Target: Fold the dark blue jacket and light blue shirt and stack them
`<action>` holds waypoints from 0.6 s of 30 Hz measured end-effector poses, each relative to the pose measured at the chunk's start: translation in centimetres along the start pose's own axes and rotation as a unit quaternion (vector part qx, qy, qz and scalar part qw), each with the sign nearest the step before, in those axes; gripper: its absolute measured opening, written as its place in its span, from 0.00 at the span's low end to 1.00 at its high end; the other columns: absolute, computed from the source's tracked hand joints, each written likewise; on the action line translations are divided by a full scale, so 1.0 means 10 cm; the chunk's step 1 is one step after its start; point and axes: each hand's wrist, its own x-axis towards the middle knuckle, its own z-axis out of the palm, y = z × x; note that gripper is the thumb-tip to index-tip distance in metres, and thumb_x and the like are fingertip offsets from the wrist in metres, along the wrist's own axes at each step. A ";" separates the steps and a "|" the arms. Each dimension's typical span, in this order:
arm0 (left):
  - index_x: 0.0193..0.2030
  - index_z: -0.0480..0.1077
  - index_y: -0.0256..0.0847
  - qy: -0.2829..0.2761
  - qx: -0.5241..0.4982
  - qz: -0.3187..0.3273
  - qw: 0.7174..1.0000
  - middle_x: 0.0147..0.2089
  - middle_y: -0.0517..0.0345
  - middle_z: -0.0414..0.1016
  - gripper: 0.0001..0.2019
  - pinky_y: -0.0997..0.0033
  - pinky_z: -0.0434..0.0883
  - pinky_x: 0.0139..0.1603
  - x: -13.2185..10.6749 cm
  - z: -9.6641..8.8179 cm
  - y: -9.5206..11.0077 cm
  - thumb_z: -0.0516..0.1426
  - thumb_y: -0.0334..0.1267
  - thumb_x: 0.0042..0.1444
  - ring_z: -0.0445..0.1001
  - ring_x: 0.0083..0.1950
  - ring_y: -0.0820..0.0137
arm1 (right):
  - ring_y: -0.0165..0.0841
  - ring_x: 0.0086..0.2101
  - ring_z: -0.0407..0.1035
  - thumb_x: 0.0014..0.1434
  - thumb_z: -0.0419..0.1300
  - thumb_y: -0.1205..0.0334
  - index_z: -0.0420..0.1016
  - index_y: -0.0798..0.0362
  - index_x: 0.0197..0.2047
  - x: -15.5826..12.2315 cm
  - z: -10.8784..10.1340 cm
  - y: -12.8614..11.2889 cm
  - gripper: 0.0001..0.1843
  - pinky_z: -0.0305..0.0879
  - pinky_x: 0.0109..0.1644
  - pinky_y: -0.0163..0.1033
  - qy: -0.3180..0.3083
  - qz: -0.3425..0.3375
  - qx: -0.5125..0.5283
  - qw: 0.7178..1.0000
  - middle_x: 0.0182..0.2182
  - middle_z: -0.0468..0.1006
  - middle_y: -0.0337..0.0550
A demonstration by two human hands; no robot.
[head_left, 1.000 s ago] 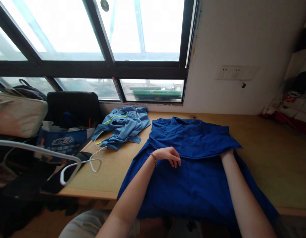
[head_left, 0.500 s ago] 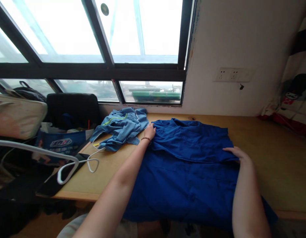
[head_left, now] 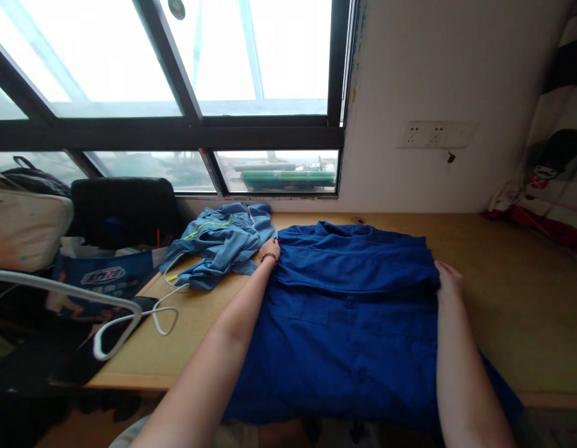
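A dark blue garment (head_left: 348, 348) lies spread over the wooden table (head_left: 516, 298), its lower part hanging past the front edge. A folded layer of it lies across the upper part, with a collar-like edge at the back. My left hand (head_left: 270, 249), a beaded bracelet at its wrist, pinches the garment's left edge. At the opposite edge, my right hand (head_left: 449, 274) grips the cloth, its fingertips partly hidden. A lighter blue garment (head_left: 227, 242) with a yellow-green stripe lies crumpled just left of my left hand.
White hangers or tubing (head_left: 124, 305) stick out over the table's left side. Beyond that edge are a black chair (head_left: 124, 205), a printed blue bag (head_left: 101, 274) and a pale bag (head_left: 27, 227). Wall sockets (head_left: 435, 134) sit above the table, and printed fabric (head_left: 544, 205) lies at far right.
My right hand has closed on the right edge and moved slightly back. The folded layer looks flatter and tauter. My left hand keeps its hold; the view has shifted slightly.
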 end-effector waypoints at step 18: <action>0.59 0.53 0.50 -0.107 0.065 0.274 0.953 0.64 0.58 0.48 0.26 0.50 0.43 0.60 -0.18 0.33 0.48 0.42 0.55 0.55 0.44 0.64 0.59 | 0.53 0.59 0.29 0.48 0.53 0.40 0.62 0.44 0.54 -0.73 0.62 -0.20 0.32 0.21 0.56 0.63 -0.193 -0.180 -0.358 0.896 0.58 0.54 0.41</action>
